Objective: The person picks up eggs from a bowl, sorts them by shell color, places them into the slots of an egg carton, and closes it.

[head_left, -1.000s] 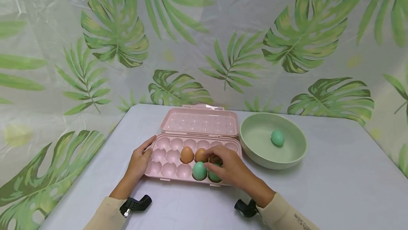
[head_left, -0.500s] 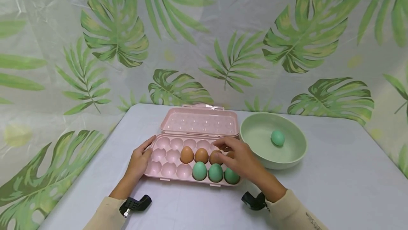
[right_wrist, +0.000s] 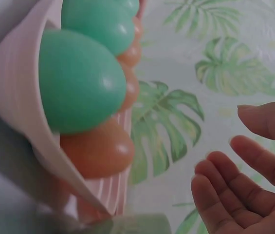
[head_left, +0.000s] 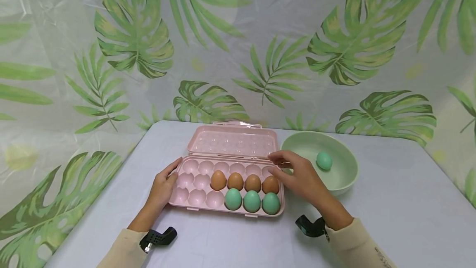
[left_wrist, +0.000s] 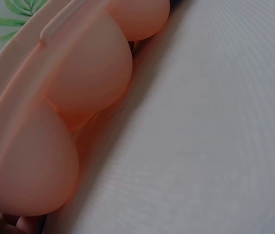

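A pink egg carton (head_left: pixel 215 199) lies with its lid (head_left: pixel 233 139) folded back. My left hand (head_left: pixel 160 187) grips its left end, thumb along the top edge; in the left wrist view a few fingertips (left_wrist: pixel 27 224) show at the carton's lower corner. Several brown eggs (head_left: pixel 235 181) sit in the right part of the middle row, and three green eggs (head_left: pixel 252 201) fill the right side of the front row. My right hand (head_left: pixel 303 177) hovers by the carton's right end, between carton and bowl, fingers relaxed and holding nothing.
A light green bowl (head_left: pixel 343 181) stands right of the carton, with one green egg (head_left: pixel 324 161) inside. The white table (head_left: pixel 394 202) reaches to a leaf-patterned curtain (head_left: pixel 275 24) behind. Back-row cups (head_left: pixel 205 166) hold no eggs.
My right hand has moved rightward from over the eggs to the carton's right end, uncovering the brown and green eggs there. The left hand and carton have stayed put.
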{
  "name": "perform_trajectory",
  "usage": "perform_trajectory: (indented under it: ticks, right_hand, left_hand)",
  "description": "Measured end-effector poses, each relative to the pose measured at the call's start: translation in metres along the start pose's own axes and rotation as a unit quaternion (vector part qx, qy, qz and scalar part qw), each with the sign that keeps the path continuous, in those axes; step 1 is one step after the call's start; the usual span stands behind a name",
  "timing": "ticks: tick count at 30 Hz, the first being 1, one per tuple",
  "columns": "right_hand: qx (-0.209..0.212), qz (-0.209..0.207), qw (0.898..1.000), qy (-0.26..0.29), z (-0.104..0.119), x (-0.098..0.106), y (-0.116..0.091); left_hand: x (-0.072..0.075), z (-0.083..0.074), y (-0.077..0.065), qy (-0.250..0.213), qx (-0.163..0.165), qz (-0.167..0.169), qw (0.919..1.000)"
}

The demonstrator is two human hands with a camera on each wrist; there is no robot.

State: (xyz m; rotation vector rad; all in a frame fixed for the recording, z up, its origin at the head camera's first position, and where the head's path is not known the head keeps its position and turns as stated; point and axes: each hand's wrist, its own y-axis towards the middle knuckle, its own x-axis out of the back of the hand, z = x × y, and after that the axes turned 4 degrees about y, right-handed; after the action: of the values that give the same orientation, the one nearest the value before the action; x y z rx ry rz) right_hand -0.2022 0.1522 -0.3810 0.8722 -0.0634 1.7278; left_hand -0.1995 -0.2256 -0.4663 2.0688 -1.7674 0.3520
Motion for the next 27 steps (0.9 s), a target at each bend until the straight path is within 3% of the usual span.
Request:
perform_trajectory:
  ticks: [7,27]
  right_hand:
    - [0.009,-0.027,1.0,-0.002,-0.01,0.013,0.002]
    - [-0.042,-0.054,0.997,-0.026,-0.046,0.03,0.003]
  left_hand:
    - [0.0,-0.001,0.0,0.001,0.002,-0.001,1.0]
    - [0.001,0.001,0.0,-0.005,-0.007,-0.001,1.0]
